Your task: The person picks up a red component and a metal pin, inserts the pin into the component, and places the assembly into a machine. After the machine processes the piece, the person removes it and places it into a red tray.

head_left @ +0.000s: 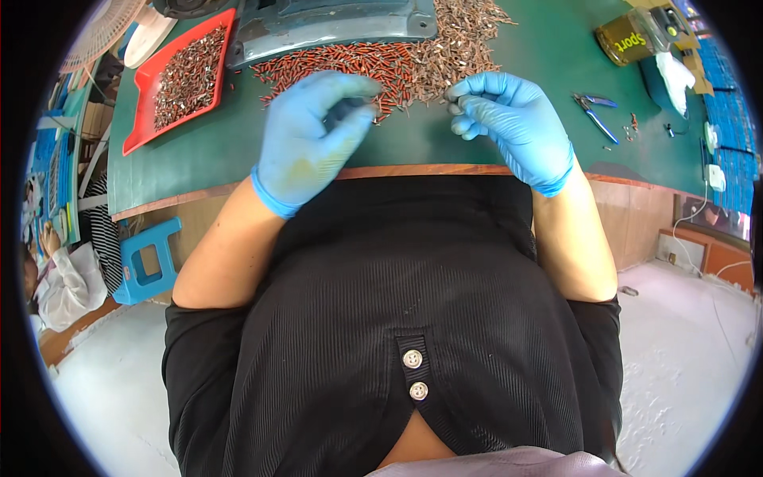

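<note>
Left hand (pixel 314 135), blue-gloved, fingers curled inward with thumb and fingertips drawn together at the near edge of the heap; whether a piece sits in that pinch cannot be told, as the palm faces away. Right hand (pixel 509 119), likewise gloved, thumb and forefinger closed in a fine pinch on what looks like one small metal piece, held just above the table at the heap's near margin. Heap of small parts (pixel 413 56), reddish-orange sleeved pieces mixed with bare metal ones, spread across the green table top (pixel 230 151) directly ahead of both hands, within easy reach for picking. Grey-blue machine base (pixel 334 24), standing behind the heap and partly over it. Red tray (pixel 139 127), to the left, holding a separate lot of small brownish-metal pieces, apparently kept apart from the loose heap. Blue-handled pliers (pixel 594 111), lying to the right, clear of the hands. Amber jar (pixel 628 40), far right corner, on its side. Blue plastic stool (pixel 147 262), on the floor left of the table.
</note>
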